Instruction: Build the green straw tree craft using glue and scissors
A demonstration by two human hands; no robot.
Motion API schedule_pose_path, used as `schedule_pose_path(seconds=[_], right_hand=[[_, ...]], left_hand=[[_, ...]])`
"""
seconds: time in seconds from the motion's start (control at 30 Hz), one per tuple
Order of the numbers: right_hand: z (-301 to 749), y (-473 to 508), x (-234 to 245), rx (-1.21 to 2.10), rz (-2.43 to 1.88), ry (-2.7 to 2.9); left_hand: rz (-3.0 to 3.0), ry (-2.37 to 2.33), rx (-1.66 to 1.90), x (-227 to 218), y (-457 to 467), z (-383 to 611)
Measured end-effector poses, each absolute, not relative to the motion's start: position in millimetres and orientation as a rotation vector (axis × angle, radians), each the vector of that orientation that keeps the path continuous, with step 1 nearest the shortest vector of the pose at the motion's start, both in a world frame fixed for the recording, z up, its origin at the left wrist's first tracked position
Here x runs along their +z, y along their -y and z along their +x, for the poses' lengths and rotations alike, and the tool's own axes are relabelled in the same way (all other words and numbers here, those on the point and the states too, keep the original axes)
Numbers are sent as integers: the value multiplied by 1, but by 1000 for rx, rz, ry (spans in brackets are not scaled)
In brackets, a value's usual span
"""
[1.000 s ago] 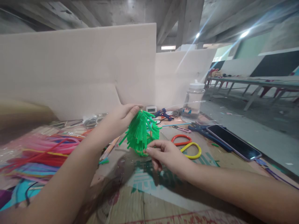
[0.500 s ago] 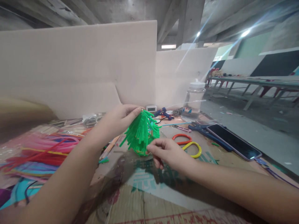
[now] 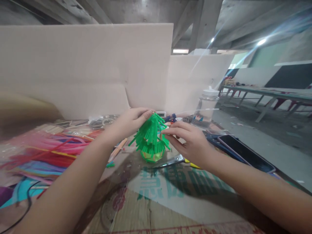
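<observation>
A small green tree made of cut pipe-cleaner pieces [image 3: 150, 138] stands on a cardboard-covered table [image 3: 170, 201]. My left hand [image 3: 131, 122] pinches the tree's tip between thumb and fingers. My right hand [image 3: 188, 143] is at the tree's right side, its fingers curled and touching the green strands. The tree's yellowish base [image 3: 152, 156] rests on the cardboard.
A heap of pink, red and other coloured pipe cleaners [image 3: 44, 152] lies at the left. Scissors [image 3: 170, 161] lie under my right hand. A phone [image 3: 246, 152] lies at the right, a clear plastic jar [image 3: 207, 105] behind it. White boards [image 3: 85, 65] wall the back.
My right hand has risen from the tree's base to its upper right side, now covering the scissor handles. The camera has tilted slightly; my left hand stays on the tip.
</observation>
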State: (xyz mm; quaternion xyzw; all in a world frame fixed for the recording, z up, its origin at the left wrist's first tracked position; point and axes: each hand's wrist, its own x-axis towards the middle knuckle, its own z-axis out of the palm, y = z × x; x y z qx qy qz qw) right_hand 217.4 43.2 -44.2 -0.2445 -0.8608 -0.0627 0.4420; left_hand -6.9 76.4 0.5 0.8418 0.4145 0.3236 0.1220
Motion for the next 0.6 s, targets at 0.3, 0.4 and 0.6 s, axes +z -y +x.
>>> schedule_pose_path(seconds=[0.3, 0.4, 0.6], right_hand=[[210, -62, -43, -136, -630, 2181], [210, -59, -47, -168, -617, 2163], [208, -57, -50, -191, -629, 2163]], left_hand=[[2464, -1217, 932, -1, -76, -5], [2489, -1186, 904, -3, -78, -7], [2516, -1150, 861, -6, -81, -9]])
